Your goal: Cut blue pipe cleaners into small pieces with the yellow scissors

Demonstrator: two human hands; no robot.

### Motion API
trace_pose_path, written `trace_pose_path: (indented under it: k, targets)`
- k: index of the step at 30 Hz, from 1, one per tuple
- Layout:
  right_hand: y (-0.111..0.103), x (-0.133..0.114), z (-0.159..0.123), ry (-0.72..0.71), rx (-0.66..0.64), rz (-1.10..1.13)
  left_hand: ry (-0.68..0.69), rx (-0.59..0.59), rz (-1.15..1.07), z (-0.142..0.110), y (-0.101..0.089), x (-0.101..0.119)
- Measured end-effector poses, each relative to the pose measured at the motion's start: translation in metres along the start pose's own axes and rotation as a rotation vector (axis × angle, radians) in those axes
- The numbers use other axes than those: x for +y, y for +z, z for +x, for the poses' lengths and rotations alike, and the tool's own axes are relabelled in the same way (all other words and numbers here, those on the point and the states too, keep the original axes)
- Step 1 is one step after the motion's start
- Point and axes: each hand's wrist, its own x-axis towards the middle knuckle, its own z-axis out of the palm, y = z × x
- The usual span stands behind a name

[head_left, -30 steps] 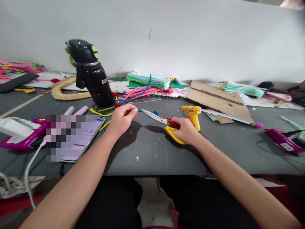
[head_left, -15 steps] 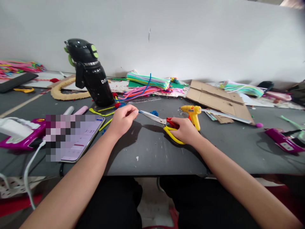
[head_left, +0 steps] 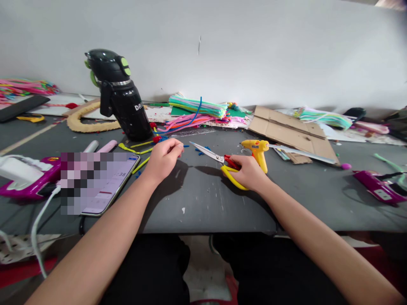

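My right hand is wrapped round the red and yellow handles of a pair of scissors. Their blades look closed and point left toward my left hand, with a small gap between. A pinch of thumb and fingers closes my left hand on a short blue pipe cleaner, of which only a tip sticks out. Behind the blades, small blue pipe cleaner pieces lie on the grey table. A yellow glue gun with a long clear stick lies just beyond my right hand.
A black bottle and a phone are on the left, near a purple power strip. Bundles of pipe cleaners and folded cardboard line the back. Another purple power strip sits right.
My right hand has drawn the scissors slightly right, so their tip has come away from the blue pipe cleaner. My left hand has barely moved.
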Motion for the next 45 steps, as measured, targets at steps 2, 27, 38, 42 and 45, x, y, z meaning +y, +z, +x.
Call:
trace_pose_path:
  k: [2,27,38,42,45]
  targets:
    - [-0.0003,-0.0006,-0.0010,-0.002,-0.003,0.001,0.007,0.002,0.002,-0.0002,-0.0001,-0.0007]
    - [-0.0005,-0.0002,0.0012,-0.058,-0.016,-0.018,0.044,-0.053,0.025,-0.0002,0.0002,0.0018]
    - [-0.0004,0.0002,-0.0007,-0.019,-0.013,0.035,0.013,-0.034,-0.059,0.0007,-0.0009,0.0045]
    - [-0.0007,0.0001,-0.0008,-0.032,-0.029,0.021,0.018,-0.034,-0.056,0.0006,-0.0011,0.0060]
    - [-0.0007,0.0008,-0.0006,-0.038,-0.035,0.013,0.026,-0.037,-0.062,0.0004,-0.0012,0.0052]
